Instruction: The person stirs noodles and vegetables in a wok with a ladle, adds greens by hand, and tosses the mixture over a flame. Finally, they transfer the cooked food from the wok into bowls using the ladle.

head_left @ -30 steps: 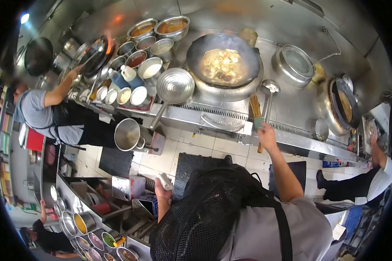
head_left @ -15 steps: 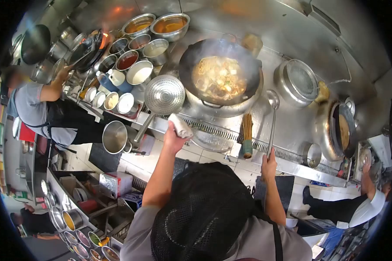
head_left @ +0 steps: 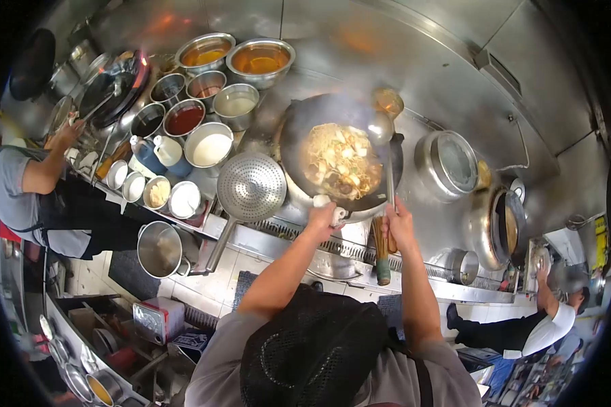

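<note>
A dark wok sits on the range in the head view, steaming, with noodles and pale chunks in it. My left hand is closed on a white cloth at the wok's near rim; the wok's handle there is hidden. My right hand grips the long handle of a metal ladle, whose bowl is over the wok's far right side. Just below my right hand, a bamboo wok brush rests at the range's front edge. Left of my left hand is a perforated strainer.
Bowls of amber liquid and several sauce pots stand to the left. A deep pot hangs at the front edge. Right are a lidded pot and another wok. One co-worker works left, another person is right.
My left hand with the cloth has moved right to the wok's near rim. My right hand has moved forward, bringing the ladle's bowl from right of the wok to over it.
</note>
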Demonstrator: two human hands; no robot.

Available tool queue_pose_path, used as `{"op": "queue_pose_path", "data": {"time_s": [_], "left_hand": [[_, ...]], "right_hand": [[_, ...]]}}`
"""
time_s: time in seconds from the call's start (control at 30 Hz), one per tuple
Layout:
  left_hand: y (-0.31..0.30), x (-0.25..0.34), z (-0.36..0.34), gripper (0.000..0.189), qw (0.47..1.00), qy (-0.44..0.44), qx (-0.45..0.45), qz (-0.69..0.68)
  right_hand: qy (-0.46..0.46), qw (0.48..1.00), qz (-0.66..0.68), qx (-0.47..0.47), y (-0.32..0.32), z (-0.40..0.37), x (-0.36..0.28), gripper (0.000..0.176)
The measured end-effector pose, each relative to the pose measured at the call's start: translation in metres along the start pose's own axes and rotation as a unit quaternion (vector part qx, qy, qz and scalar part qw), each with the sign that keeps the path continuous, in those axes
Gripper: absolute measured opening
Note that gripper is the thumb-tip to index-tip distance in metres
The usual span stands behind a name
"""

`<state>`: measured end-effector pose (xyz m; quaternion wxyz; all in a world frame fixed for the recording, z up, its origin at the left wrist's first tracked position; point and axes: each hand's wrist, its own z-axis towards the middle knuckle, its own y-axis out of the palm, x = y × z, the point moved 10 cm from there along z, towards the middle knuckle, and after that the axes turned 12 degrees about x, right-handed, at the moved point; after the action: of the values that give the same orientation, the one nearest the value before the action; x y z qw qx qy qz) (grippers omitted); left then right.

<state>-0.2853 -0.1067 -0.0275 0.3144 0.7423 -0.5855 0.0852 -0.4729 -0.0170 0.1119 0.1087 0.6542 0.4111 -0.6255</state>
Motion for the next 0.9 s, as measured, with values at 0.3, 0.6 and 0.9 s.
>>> {"op": "queue_pose_path", "data": {"time_s": [0.3,0.6,0.9], "left_hand": [[-0.012,0.001,0.063,0.024,0.962,0.233,0.051,0.129],[-0.009,0.018,0.03,0.029,0.958,0.268,0.031,0.1],[-0.015,0.033,0.025,0.031,0.96,0.255,0.026,0.113]], "right_hand": [[-0.09,0.977,-0.103,-0.162,0.037,-0.012,0.034,0.057],[-0.301,0.78,-0.548,-0.014,-0.084,-0.079,-0.02,0.059],[-0.25,0.786,-0.566,-0.02,-0.144,-0.151,-0.18,0.053]]}}
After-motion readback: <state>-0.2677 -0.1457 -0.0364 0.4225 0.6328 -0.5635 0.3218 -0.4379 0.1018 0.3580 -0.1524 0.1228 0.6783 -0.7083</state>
